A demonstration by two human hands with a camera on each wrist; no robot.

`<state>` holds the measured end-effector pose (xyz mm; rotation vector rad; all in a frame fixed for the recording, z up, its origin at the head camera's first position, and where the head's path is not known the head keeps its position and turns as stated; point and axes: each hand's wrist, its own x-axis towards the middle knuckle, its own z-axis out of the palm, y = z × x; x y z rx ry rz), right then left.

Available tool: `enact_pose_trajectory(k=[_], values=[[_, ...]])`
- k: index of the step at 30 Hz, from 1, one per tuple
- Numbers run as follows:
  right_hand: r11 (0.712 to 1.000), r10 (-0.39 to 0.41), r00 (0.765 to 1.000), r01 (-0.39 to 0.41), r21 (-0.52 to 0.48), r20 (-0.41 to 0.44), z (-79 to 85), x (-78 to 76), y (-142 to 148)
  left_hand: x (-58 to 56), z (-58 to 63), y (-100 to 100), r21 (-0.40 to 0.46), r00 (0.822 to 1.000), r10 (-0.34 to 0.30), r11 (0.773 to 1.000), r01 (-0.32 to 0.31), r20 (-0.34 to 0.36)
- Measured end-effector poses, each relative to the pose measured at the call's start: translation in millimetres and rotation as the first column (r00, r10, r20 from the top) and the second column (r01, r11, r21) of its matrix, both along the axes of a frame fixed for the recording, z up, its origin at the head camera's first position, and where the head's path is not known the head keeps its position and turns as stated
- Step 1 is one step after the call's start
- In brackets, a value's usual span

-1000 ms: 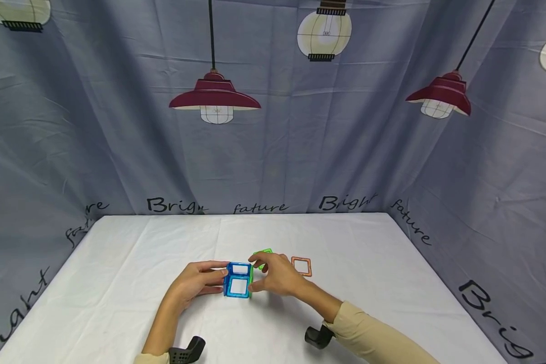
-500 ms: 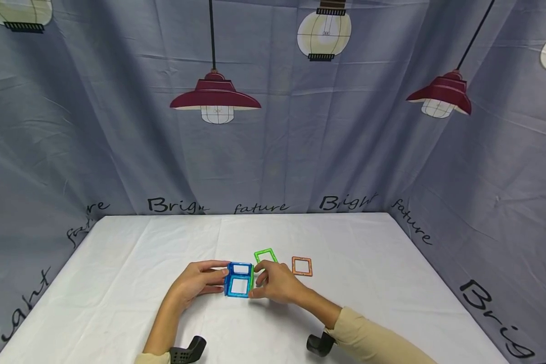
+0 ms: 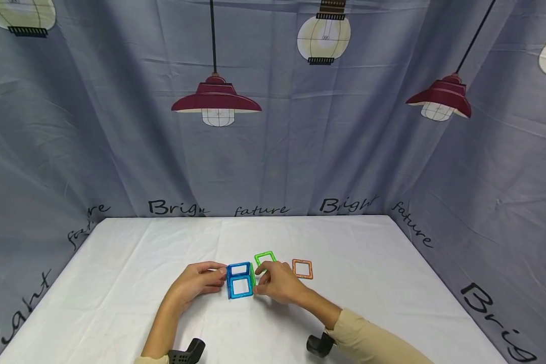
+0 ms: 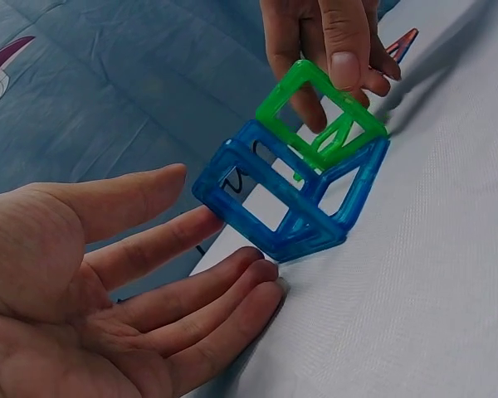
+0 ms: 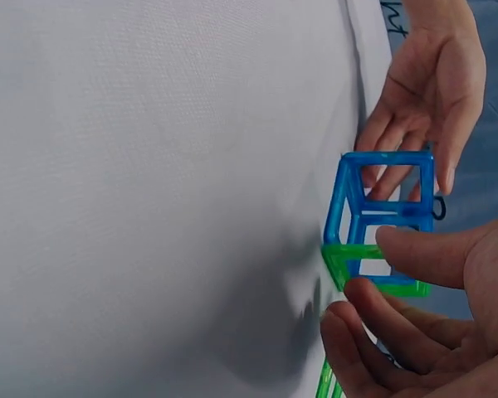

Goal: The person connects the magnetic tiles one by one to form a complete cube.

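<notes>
The left hand (image 3: 195, 283), fingers apart, is just beside the blue frames (image 3: 239, 276); the right hand (image 3: 279, 283) meets an upright green frame (image 4: 353, 151) (I cannot tell if it clamps it). These stand midway between the white table's (image 3: 132, 283) side edges. Loose green (image 3: 264, 254) and orange frames (image 3: 302, 261) lie nearer the far edge. Behind, lamp-printed blue-grey curtain (image 3: 273, 151) reads "Bright" and "fature".

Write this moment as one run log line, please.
Left hand: beside joined blue tiles | Right hand: at standing green tile, grip unclear | Table: second green tile, orange tile
</notes>
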<state>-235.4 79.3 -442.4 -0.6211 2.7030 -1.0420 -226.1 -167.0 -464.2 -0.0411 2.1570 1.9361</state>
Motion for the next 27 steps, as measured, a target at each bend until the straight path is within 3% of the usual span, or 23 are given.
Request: enact_pose_trajectory(k=[8, 16, 27], values=[[0.999, 0.011, 0.999, -0.012, -0.040, -0.038, -4.2, -6.7, -2, -1.1, -0.1, -4, 0.006, 1.000, -0.016, 1.000, 0.017, -0.019], [0.996, -0.062, 0.998, 0.060, -0.070, -0.027, -5.1, -13.5, -7, -0.7, 0.6, -7, 0.007, 0.999, -0.049, 0.999, 0.049, -0.025], [0.988, -0.127, 0.991, 0.130, -0.089, 0.035, -6.6, -32.4, -13, 1.1, 3.9, -13, 0.014, 0.981, -0.190, 0.982, 0.189, 0.033]])
